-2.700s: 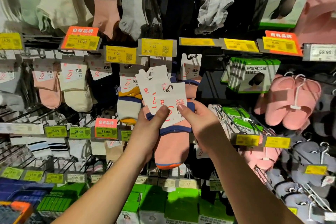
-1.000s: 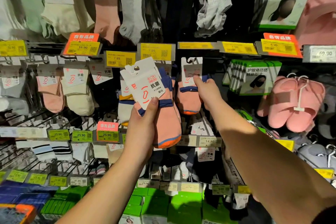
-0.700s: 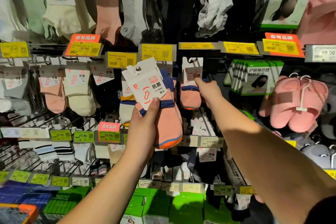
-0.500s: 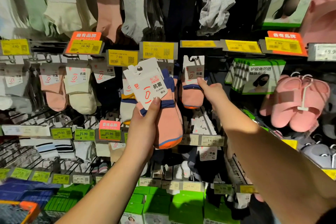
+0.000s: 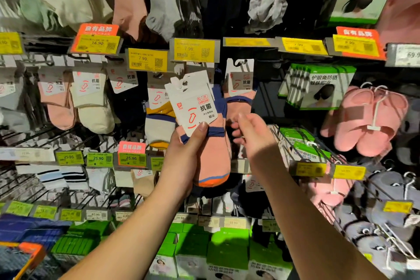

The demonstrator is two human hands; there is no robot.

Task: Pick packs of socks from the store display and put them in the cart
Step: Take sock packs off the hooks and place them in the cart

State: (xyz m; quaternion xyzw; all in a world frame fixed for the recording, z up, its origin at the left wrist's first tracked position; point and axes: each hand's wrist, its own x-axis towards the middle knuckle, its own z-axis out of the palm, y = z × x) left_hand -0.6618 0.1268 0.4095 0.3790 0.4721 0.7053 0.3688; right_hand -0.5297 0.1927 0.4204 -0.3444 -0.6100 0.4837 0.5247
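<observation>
My left hand [image 5: 185, 154] grips sock pack [image 5: 205, 134] (thumb pinning card); right hand [image 5: 252, 136] beside it, fingers loosely spread, empty. Risk: one-thumb hold, stacked cards slip.

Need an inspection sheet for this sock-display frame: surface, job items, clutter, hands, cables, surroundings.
Surface: wire peg display with yellow price tags; no table.
Job's things: held sock packs, pink with navy trim, white header cards fanned on top; one matching pack on its peg. Cart not identifiable.
Clutter: other hanging socks, pink slippers, green boxes.
Hands: left hand grips the packs, thumb on the card; right hand beside them, fingers loosely curled, holding nothing.
Cables: nothing seen.
Surroundings: store shelving, dim; orange and blue object at lower left, unclear.
</observation>
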